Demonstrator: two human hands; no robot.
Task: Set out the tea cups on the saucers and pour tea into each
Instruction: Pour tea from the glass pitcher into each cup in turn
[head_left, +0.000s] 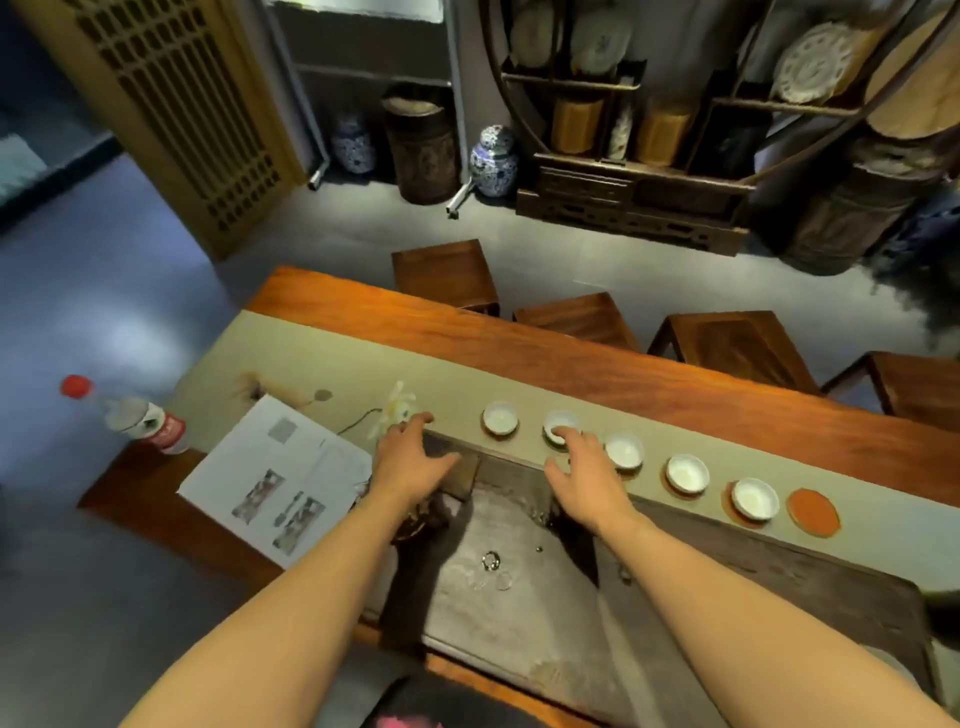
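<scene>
Several white tea cups stand in a row on the beige runner (291, 358), each on a saucer: the leftmost cup (500, 417), a second cup (561, 423), a third (624, 450), a fourth (687, 473) and a fifth (754, 499). An orange saucer (813, 511) at the right end of the row is bare. My right hand (587, 470) reaches forward, its fingertips on the near rim of the second cup. My left hand (413, 454) hovers with fingers spread over the far left corner of the dark tea tray (519, 597). No teapot shows.
A plastic water bottle (140, 418) with a red cap lies at the table's left end, beside a printed sheet (280, 478). A white flower (397, 408) lies on the runner. Wooden stools (447, 273) line the far side of the wooden table (623, 374).
</scene>
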